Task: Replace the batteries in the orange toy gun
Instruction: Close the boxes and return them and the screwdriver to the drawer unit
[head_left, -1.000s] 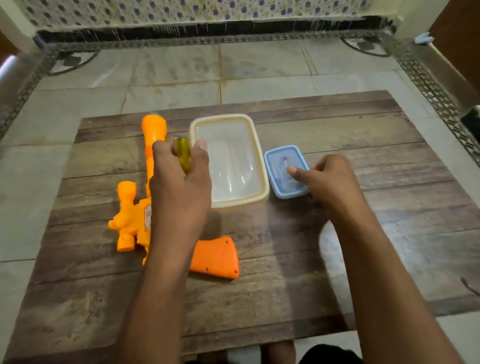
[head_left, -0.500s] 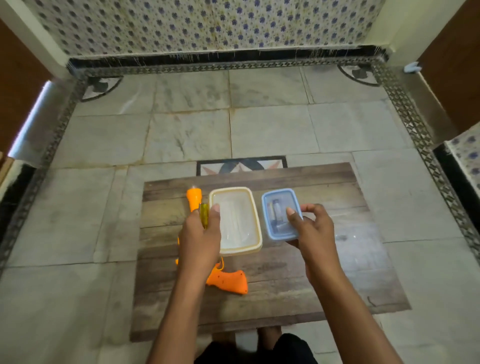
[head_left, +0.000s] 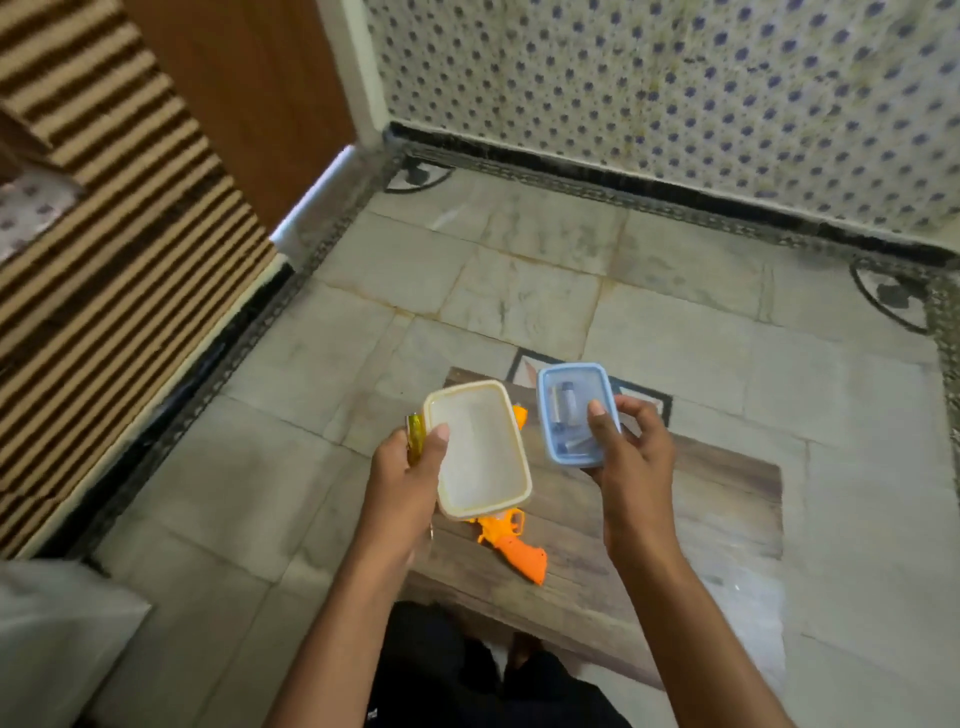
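Head view, both of my forearms reaching forward from the bottom edge. My left hand (head_left: 410, 470) is raised above the wooden board (head_left: 717, 499), thumb curled over the near left rim of the cream-rimmed container (head_left: 511, 462), which it holds together with a yellow-green handled tool (head_left: 415, 437) pinched against the container's left side; what kind of tool it is I cannot tell. My right hand (head_left: 631, 454) grips the blue-rimmed container (head_left: 545, 415) at its right edge, thumb lying on top, fingers curled beneath. Inside this blue box lie small cylindrical batteries (head_left: 563, 408), one standing lengthwise along the box, others near its lower end.

The orange toy gun (head_left: 511, 545) lies on the board below and between my hands, touched by neither. The cream container hides most of its body; only the muzzle tip shows past the container's upper right corner and the grip emerges beneath its lower edge. Its long axis runs roughly away from me, tilted slightly, with the handle end nearest me and pointing lower right and the barrel end pointing away toward the tiled wall (head_left: 675, 93).

The board rests on the marble floor (head_left: 519, 291).
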